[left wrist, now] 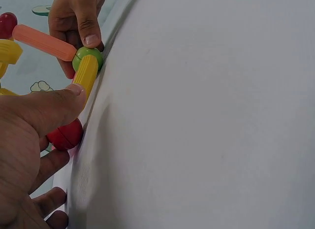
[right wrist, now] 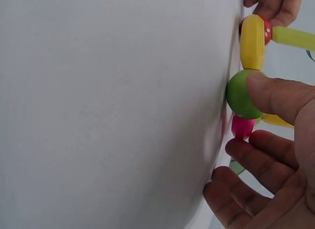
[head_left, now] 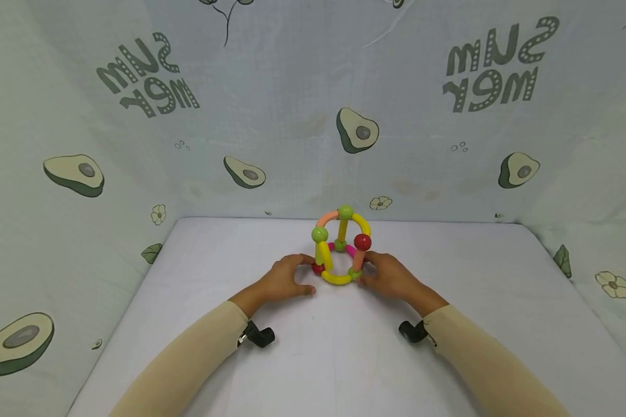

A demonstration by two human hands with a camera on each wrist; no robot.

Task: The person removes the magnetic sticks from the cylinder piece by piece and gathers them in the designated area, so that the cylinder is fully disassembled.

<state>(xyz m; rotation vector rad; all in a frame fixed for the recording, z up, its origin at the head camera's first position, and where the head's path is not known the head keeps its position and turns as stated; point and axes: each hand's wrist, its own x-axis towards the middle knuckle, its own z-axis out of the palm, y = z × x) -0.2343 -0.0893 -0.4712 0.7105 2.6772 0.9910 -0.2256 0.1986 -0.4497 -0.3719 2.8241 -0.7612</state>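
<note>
A toy frame of magnetic sticks and balls (head_left: 337, 279) stands on the white table, with a ring of curved sticks at the bottom, upright sticks and an arch on top. My left hand (head_left: 284, 279) is at its left lower corner, fingers beside the red ball (left wrist: 66, 135), thumb held apart in front. In the left wrist view that thumb overlaps a yellow stick (left wrist: 87, 71). My right hand (head_left: 391, 277) holds the right lower corner, thumb on the green ball (right wrist: 242, 93) and fingertips at the magenta stick (right wrist: 242, 126).
The table (head_left: 334, 359) has a white cover. Behind and at the sides hangs a pale cloth (head_left: 302, 116) printed with avocados and lettering. Each wrist wears a small black camera, the left camera (head_left: 261, 336) and the right camera (head_left: 412, 332).
</note>
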